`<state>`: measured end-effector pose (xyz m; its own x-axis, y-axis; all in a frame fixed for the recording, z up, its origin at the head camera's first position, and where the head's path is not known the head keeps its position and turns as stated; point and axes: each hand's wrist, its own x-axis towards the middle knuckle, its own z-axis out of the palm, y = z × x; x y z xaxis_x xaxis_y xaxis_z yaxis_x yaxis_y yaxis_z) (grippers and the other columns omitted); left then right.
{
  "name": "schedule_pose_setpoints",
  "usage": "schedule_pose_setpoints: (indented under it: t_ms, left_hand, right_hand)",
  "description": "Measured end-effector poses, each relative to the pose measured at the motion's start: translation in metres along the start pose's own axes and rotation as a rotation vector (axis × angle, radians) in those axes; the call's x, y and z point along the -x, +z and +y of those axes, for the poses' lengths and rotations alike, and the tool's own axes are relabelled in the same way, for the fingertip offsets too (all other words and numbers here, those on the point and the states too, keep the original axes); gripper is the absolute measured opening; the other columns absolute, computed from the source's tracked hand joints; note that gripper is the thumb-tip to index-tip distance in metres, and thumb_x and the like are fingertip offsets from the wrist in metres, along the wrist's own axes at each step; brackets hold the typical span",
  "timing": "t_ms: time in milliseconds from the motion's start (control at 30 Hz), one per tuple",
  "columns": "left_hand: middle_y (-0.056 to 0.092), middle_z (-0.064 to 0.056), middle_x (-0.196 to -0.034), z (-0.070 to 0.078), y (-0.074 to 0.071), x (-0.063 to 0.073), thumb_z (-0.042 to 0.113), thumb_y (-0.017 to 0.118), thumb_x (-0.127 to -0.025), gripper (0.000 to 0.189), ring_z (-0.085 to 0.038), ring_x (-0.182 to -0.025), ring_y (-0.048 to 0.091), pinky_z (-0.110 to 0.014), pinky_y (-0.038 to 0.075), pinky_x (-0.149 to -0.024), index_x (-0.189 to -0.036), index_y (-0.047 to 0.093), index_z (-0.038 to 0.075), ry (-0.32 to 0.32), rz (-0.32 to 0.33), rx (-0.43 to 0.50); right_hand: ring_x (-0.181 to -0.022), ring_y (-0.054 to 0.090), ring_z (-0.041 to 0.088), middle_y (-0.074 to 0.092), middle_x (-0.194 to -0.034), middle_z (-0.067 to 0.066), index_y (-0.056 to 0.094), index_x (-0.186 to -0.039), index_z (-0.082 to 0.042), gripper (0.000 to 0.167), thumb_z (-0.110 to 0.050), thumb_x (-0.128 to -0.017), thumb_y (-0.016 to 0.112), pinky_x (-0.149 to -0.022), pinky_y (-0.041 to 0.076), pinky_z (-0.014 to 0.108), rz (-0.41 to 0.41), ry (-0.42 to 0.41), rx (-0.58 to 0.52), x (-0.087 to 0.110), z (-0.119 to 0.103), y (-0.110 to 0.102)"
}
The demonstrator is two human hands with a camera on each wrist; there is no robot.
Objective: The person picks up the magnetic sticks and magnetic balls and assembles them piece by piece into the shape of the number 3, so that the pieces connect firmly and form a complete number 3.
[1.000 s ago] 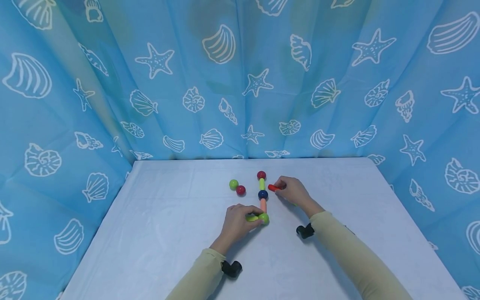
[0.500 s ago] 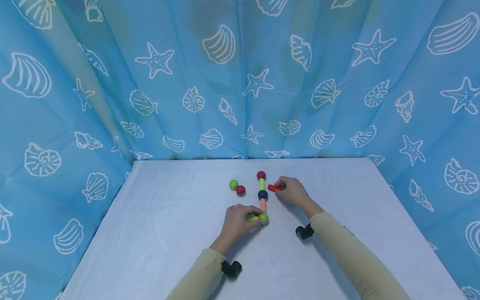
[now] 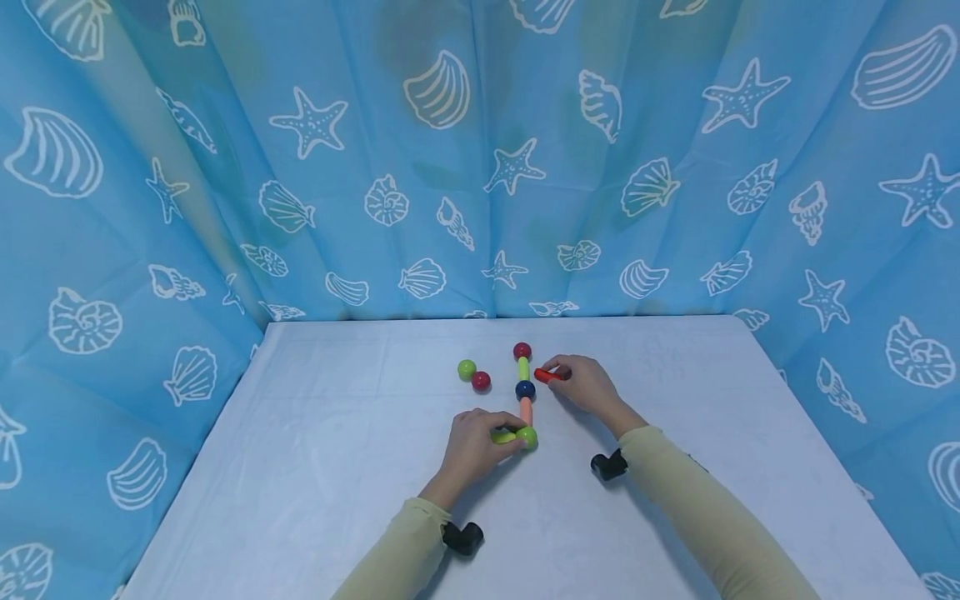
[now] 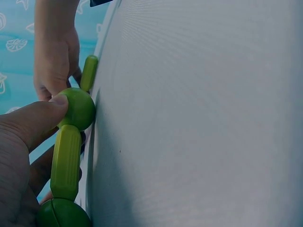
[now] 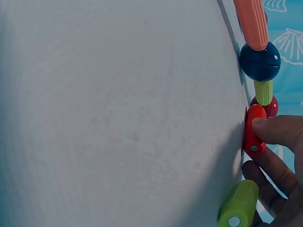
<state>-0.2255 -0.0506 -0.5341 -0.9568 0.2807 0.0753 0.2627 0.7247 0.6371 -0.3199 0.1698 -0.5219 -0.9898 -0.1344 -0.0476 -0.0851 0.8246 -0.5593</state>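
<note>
My left hand [image 3: 468,446] grips the near end of a chain of magnetic rods and balls, its thumb on a green ball [image 4: 78,109]. A yellow-green rod [image 4: 66,163] joins that ball to a second green ball [image 4: 64,215]. From the gripped ball, the chain runs away through an orange rod [image 3: 527,410], dark blue ball [image 3: 525,390] and another yellow-green rod [image 3: 523,368] to a dark red ball [image 3: 522,351]. Just right of the chain, my right hand [image 3: 588,385] pinches a red magnetic rod [image 5: 255,132] between thumb and finger.
A loose green rod [image 5: 239,205] lies close by the right hand's lower fingers. Left of the chain, a green ball [image 3: 467,368] and a dark red ball [image 3: 481,382] sit together on the white table [image 3: 322,467]. A blue shell-patterned curtain [image 3: 480,192] hangs behind.
</note>
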Motion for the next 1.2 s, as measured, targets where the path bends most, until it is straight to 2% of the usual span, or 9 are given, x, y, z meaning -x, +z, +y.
schedule_pose_setpoints:
  t_ms: [200,367,800,1200]
  left_hand:
    - [0.073,0.017,-0.104,0.001,0.0,0.001,0.04,0.082,-0.086,0.028,-0.012,-0.102,0.059,-0.05,0.038,-0.105,-0.113,0.077,0.032,0.005,0.003,-0.008]
    - [0.074,0.017,-0.104,0.0,0.001,0.002,0.038,0.082,-0.086,0.028,-0.012,-0.1,0.059,-0.051,0.037,-0.106,-0.113,0.077,0.031,0.03,0.02,-0.015]
    - [0.074,0.017,-0.107,0.0,0.001,0.002,0.038,0.081,-0.087,0.028,-0.011,-0.101,0.059,-0.05,0.037,-0.107,-0.114,0.077,0.031,0.03,0.017,-0.015]
    - [0.074,0.017,-0.107,0.002,-0.001,0.002,0.037,0.082,-0.086,0.029,-0.012,-0.101,0.058,-0.051,0.038,-0.107,-0.114,0.077,0.032,0.019,0.011,-0.017]
  right_hand:
    - [-0.108,0.063,0.028,0.07,-0.114,0.008,0.072,-0.123,-0.019,0.03,-0.016,-0.093,0.074,-0.095,0.053,0.046,0.004,-0.008,-0.011,0.002,0.001,-0.001]
    - [-0.107,0.062,0.028,0.07,-0.114,0.008,0.072,-0.124,-0.019,0.029,-0.018,-0.094,0.073,-0.095,0.053,0.045,0.007,-0.009,-0.007,0.001,0.002,0.0]
    - [-0.105,0.061,0.026,0.069,-0.113,0.006,0.071,-0.12,-0.021,0.025,-0.021,-0.095,0.074,-0.093,0.055,0.043,0.018,-0.003,-0.044,-0.005,0.002,-0.002]
    - [-0.11,0.061,0.026,0.07,-0.115,0.004,0.071,-0.114,-0.02,0.019,-0.017,-0.095,0.072,-0.095,0.054,0.044,0.027,-0.036,-0.078,-0.009,-0.015,-0.015]
